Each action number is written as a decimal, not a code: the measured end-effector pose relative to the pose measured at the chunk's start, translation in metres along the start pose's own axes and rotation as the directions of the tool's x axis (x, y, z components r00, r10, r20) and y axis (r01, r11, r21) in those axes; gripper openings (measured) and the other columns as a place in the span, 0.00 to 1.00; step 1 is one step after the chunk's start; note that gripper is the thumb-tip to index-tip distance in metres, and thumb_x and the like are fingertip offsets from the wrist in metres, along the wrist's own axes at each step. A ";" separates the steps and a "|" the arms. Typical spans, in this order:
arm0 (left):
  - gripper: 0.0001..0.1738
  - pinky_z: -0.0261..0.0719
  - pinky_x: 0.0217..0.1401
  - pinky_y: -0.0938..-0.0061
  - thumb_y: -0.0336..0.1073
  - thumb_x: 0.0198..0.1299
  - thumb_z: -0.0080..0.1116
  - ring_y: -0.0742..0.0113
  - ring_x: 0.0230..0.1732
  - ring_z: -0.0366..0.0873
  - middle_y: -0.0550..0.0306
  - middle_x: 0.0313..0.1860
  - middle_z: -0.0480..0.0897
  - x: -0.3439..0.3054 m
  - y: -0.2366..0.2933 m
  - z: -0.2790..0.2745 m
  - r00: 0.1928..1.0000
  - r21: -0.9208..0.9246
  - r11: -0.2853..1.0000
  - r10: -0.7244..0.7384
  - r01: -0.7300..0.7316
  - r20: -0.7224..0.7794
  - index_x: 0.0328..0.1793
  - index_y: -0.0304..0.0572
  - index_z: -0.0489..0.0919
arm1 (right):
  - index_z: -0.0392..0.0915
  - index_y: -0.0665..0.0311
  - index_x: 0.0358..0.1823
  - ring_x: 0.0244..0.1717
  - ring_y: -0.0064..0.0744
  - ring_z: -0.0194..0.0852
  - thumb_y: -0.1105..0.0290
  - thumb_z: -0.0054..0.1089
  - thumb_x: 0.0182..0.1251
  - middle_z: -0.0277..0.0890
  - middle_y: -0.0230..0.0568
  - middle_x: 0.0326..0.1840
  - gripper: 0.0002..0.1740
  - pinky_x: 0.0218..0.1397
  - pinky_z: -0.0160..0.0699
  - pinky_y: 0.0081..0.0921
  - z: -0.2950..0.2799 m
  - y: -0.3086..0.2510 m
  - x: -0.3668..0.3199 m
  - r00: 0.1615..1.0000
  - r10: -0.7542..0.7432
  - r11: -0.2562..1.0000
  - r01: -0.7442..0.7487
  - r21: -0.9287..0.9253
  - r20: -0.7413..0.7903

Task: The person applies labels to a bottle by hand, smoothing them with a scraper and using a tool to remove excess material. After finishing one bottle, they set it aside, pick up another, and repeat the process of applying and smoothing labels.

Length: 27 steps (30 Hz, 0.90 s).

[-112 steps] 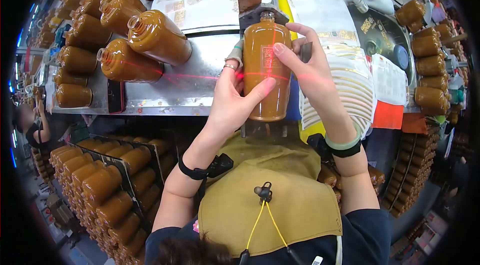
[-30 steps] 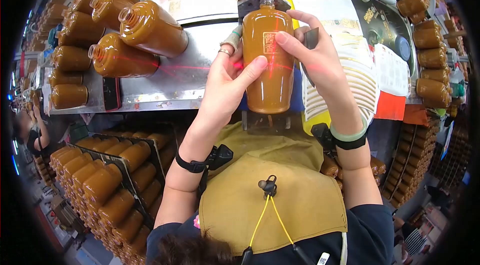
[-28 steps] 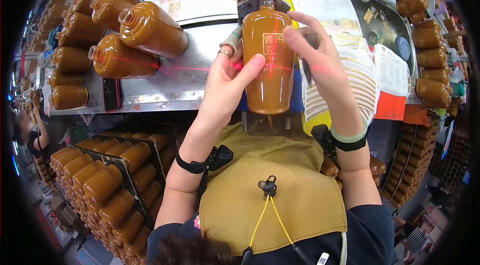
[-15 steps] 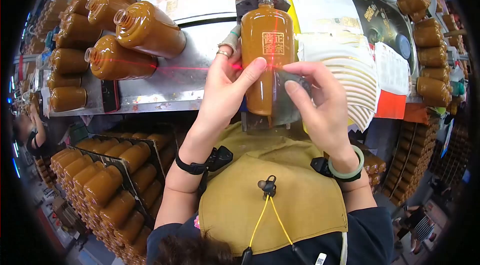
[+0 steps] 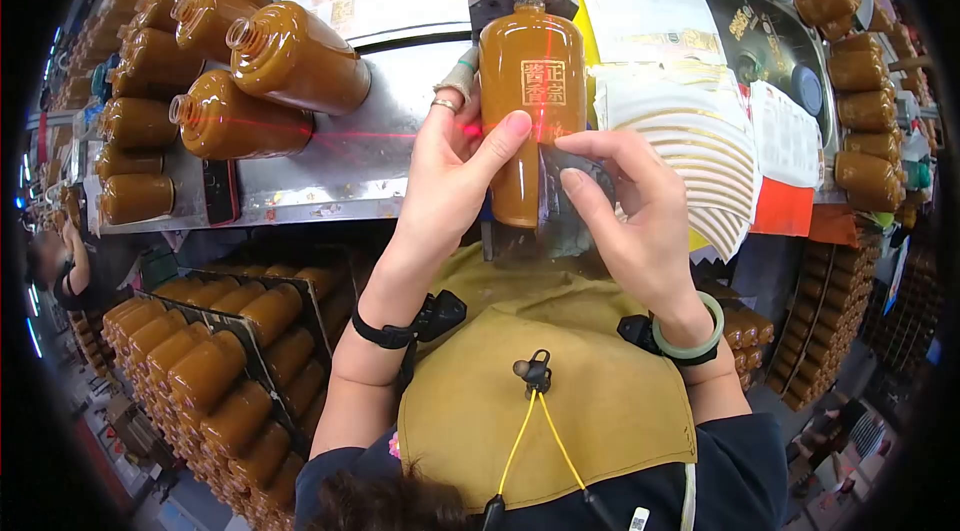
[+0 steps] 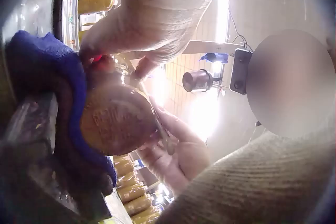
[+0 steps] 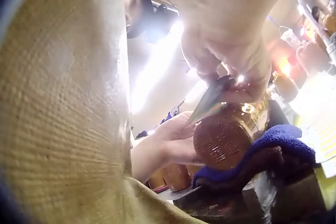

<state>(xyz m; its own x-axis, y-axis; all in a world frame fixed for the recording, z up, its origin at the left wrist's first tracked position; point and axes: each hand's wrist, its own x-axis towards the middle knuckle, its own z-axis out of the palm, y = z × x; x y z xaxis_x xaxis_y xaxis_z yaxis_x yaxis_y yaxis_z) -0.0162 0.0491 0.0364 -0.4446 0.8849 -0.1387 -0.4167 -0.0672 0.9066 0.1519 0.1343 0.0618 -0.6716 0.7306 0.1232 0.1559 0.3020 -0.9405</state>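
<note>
A glossy brown bottle (image 5: 552,119) lies on its side, neck away from the person, in a rest padded with blue cloth (image 7: 252,153). A gold square label (image 5: 543,83) with characters is on its upper face. My left hand (image 5: 455,161) grips the bottle from the left, thumb on top and ringed fingers at its far side. Beside the lower right of the bottle, my right hand (image 5: 640,216) pinches a thin, flat scraper (image 7: 207,100) between thumb and fingers, its blade overlapping the bottle in the head view. Embossed marks show on the bottle's base (image 6: 118,121).
Several brown bottles (image 5: 300,56) stand on the metal bench at left, near a dark phone (image 5: 221,193). Layered label strips (image 5: 675,146) lie at right, before a basin (image 5: 775,61) with a curved pipe. Racks of stacked bottles (image 5: 205,371) fill the floor at left.
My right hand has come off the label and moved down to the bottle's lower right, the scraper swinging with it. All of the gold label now shows. My left hand keeps its grip.
</note>
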 end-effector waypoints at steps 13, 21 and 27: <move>0.34 0.73 0.75 0.67 0.32 0.76 0.61 0.67 0.72 0.74 0.48 0.75 0.74 -0.001 -0.002 0.001 1.000 0.030 0.999 0.018 -0.018 -0.011 0.82 0.31 0.60 | 0.85 0.64 0.51 0.36 0.37 0.78 0.78 0.68 0.66 0.81 0.41 0.40 0.13 0.40 0.75 0.30 -0.001 -0.004 0.002 0.998 -0.060 0.992 0.062 -0.112 0.021; 0.34 0.68 0.80 0.66 0.45 0.85 0.45 0.62 0.78 0.70 0.48 0.82 0.67 0.001 0.003 -0.011 0.996 -0.046 0.999 -0.027 0.024 -0.080 0.88 0.36 0.54 | 0.83 0.67 0.56 0.50 0.17 0.78 0.73 0.58 0.80 0.83 0.28 0.49 0.10 0.55 0.76 0.18 -0.045 0.034 0.039 0.966 0.181 0.909 -0.093 0.406 -0.183; 0.36 0.70 0.77 0.68 0.37 0.80 0.54 0.66 0.74 0.71 0.47 0.77 0.73 0.009 -0.002 0.002 0.999 -0.077 0.996 0.033 -0.036 -0.037 0.88 0.36 0.55 | 0.78 0.66 0.55 0.45 0.15 0.73 0.64 0.73 0.72 0.76 0.27 0.42 0.18 0.49 0.76 0.16 -0.016 0.027 0.039 0.942 0.294 0.868 -0.335 0.366 0.163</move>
<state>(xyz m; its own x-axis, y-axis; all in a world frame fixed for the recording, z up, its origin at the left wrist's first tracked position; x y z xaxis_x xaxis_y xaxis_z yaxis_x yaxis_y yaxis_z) -0.0182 0.0580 0.0341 -0.4875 0.8643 -0.1236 -0.4607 -0.1343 0.8774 0.1415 0.1814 0.0463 -0.7048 0.6769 -0.2122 0.0948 -0.2066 -0.9738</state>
